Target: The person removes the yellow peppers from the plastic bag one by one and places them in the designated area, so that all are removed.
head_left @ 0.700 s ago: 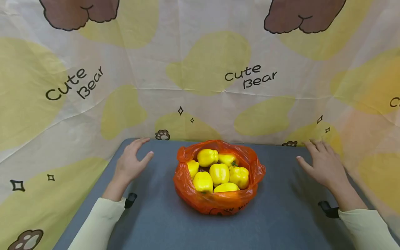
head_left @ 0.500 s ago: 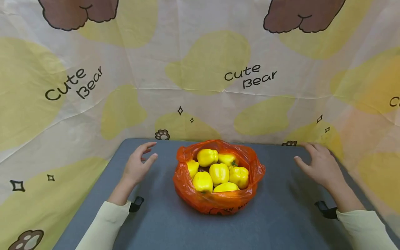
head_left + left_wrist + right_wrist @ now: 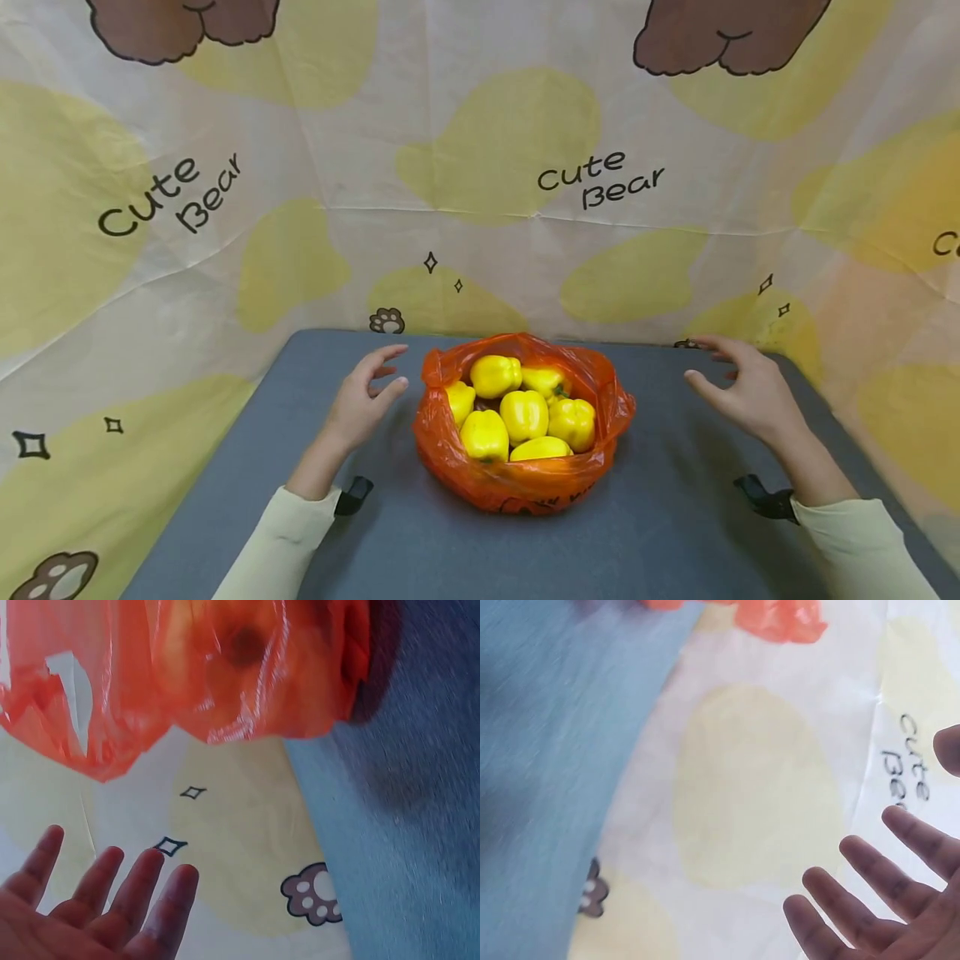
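An orange-red plastic bag stands with its mouth spread wide, holding several yellow bell peppers. My left hand hovers just left of the bag, fingers loosely bent, thumb toward it, holding nothing. In the left wrist view the bag's crinkled side hangs above the spread fingers. Farther off on the right, my right hand is raised over the table with its thumb pointing at the bag and nothing in its grasp. The right wrist view catches only a bit of the bag's edge.
The bag rests on a blue-grey table. Behind and at both sides hangs a printed cloth with yellow patches and bear drawings. A black strap sits at my left wrist, another strap at my right.
Both hands have moved inward toward the bag, the left one travelling right and the right one left. The bag and peppers have stayed in place.
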Demonstrator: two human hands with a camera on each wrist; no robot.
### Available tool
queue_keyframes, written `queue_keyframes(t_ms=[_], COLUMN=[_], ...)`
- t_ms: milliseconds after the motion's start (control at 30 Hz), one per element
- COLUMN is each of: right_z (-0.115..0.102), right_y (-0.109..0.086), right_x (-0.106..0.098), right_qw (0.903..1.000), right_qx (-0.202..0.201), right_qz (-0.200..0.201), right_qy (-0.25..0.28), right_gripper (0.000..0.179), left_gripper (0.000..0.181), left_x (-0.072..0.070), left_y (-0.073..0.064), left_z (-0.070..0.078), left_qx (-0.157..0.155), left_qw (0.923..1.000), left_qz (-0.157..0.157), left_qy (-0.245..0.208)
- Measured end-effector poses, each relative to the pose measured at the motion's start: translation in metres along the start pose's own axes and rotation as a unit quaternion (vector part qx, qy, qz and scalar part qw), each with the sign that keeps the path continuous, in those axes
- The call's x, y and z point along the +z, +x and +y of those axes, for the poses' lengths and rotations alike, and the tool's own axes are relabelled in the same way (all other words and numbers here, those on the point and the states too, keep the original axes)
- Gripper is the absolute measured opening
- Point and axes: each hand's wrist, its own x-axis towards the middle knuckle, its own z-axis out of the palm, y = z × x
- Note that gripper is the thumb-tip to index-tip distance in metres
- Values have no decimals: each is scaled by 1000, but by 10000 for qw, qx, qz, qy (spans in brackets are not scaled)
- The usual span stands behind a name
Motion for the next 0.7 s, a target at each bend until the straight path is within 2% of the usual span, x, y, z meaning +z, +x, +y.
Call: queue_keyframes(t_ms=[200,367,700], right_z=[-21,-36,-63], right_y=[8,13,20], right_x=[6,13,32], right_qw=[9986,9970,9920], right_qx=[-311,-551,-715], right_qz=[67,49,-164], right_qy=[434,543,1031], right_gripper=[46,45,44], left_gripper=[50,51,57], left_x=[9,15,26], left_y=[-1,-1,0], left_z=[7,8,12], left_qx=[-160,-192,-282], left_qw=[9997,9992,9980], left_qz=[-189,-324,-518], left_qy=[-92,-110,-219])
